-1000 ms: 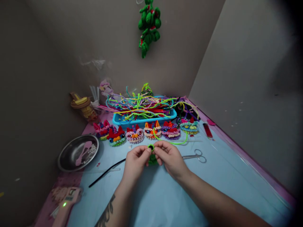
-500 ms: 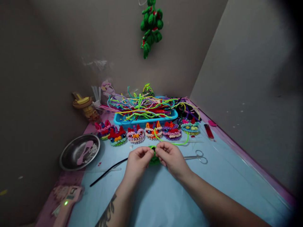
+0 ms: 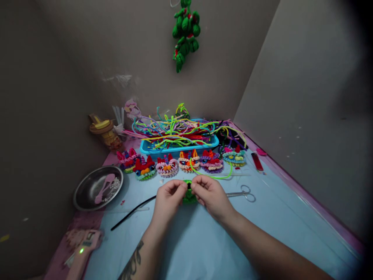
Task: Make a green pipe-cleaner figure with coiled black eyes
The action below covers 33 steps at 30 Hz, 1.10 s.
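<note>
Low over the middle of the table, my two hands meet at a small green fuzzy pipe-cleaner piece (image 3: 190, 198) with a dark spot at its top. My left hand (image 3: 168, 197) pinches at its left side, thumb against forefinger. The fingers of my right hand (image 3: 212, 196) are closed on its right side. Their grip partly hides the piece. A black pipe cleaner (image 3: 131, 213) runs out to the left from behind my left hand. Above my right hand curves a lime-green pipe cleaner (image 3: 223, 177). Scissors (image 3: 246, 193) lie just right of that hand.
Several colourful pipe-cleaner animal heads (image 3: 167, 166) stand in a row behind my hands. Behind them is a blue tray (image 3: 180, 149) heaped with pipe cleaners. A metal bowl (image 3: 84, 190) and a pink glue gun (image 3: 80, 258) lie left; a red lighter-like object (image 3: 257, 162) lies right.
My left fingertips have drawn slightly left, away from the right ones, showing more of the green piece between them. My right hand has hardly moved.
</note>
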Available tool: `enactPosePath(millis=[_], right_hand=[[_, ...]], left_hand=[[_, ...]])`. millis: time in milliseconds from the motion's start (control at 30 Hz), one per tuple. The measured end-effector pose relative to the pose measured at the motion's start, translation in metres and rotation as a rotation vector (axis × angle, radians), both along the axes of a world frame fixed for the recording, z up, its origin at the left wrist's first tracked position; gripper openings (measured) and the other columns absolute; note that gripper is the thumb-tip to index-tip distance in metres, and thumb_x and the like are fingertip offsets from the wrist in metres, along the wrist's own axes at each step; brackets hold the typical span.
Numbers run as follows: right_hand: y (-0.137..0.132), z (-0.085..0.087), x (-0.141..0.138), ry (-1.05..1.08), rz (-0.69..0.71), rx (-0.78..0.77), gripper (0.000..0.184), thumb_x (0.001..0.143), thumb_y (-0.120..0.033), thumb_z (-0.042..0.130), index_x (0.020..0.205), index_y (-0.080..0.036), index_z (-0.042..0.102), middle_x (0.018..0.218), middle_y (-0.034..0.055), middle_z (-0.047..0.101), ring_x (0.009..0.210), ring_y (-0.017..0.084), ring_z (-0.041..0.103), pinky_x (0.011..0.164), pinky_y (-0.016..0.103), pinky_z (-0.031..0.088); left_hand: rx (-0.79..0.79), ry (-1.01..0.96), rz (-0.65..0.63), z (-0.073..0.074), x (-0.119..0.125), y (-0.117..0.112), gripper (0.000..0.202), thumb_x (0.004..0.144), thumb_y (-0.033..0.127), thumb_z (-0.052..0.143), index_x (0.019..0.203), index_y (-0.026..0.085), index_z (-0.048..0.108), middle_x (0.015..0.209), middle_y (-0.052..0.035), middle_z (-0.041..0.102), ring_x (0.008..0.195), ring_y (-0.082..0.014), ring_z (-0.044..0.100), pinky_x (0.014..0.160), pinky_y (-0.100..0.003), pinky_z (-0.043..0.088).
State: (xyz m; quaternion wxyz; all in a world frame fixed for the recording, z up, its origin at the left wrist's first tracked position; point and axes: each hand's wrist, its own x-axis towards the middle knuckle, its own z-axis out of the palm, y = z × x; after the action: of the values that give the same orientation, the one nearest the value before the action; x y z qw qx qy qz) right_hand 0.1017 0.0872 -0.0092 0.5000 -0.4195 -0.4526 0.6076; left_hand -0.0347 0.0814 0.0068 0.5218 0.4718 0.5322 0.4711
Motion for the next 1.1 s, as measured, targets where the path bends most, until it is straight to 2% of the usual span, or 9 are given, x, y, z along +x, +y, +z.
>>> enactPosePath(millis=[467, 1100], right_hand=[[0.0005, 0.0004, 0.0028, -0.045, 0.045, 0.051, 0.016, 0.078, -0.030, 0.060, 0.071, -0.017, 0.054, 0.050, -0.0075, 0.044, 0.040, 0.005, 0.035, 0.037, 0.017, 0.025], [0.0006, 0.0010, 0.0029, -0.025, 0.067, 0.038, 0.016, 0.078, -0.030, 0.061, 0.071, -0.017, 0.054, 0.050, -0.0073, 0.045, 0.038, 0.004, 0.035, 0.037, 0.017, 0.025]], left_hand=[[0.032, 0.043, 0.000, 0.0032, -0.0003, -0.0001, 0.019, 0.072, 0.032, 0.062, 0.067, 0.014, 0.062, 0.045, 0.0061, 0.044, 0.044, -0.0068, 0.037, 0.045, -0.019, 0.027], [0.025, 0.034, -0.011, 0.0076, -0.0006, -0.0016, 0.021, 0.070, 0.034, 0.063, 0.064, 0.014, 0.061, 0.044, 0.0062, 0.044, 0.044, -0.0072, 0.036, 0.045, -0.020, 0.027]])
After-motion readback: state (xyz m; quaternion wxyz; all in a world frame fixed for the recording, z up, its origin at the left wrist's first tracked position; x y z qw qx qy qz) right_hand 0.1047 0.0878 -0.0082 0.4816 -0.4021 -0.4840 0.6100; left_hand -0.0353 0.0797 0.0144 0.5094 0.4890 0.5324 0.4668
